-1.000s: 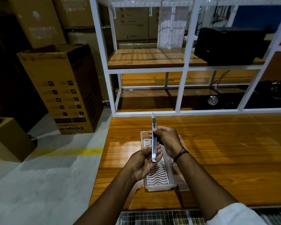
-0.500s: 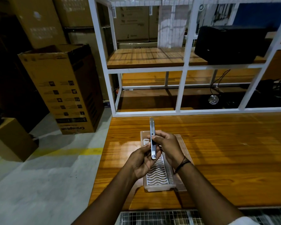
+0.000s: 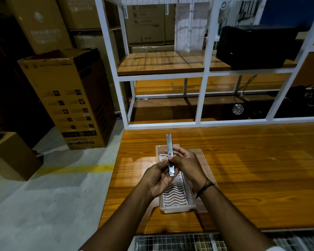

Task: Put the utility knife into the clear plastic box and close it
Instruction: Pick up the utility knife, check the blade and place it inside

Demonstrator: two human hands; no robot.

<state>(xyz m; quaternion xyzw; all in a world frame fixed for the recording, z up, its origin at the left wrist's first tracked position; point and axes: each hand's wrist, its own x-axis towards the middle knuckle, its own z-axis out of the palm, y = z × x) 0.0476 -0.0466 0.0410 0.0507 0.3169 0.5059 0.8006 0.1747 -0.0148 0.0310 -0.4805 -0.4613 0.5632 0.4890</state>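
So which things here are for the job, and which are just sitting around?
For the job:
utility knife, held in both hands
left hand
right hand
clear plastic box, open on the wooden table

Just sitting around:
cardboard box on the floor
white shelf frame
black case on the shelf

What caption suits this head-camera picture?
Both hands, left and right, hold a utility knife above an open clear plastic box.

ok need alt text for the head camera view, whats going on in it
Two bare hands, left hand and right hand, hold a slim utility knife upright above an open clear plastic box with a white wavy insert, on a wooden table. White shelving and cardboard boxes stand behind.
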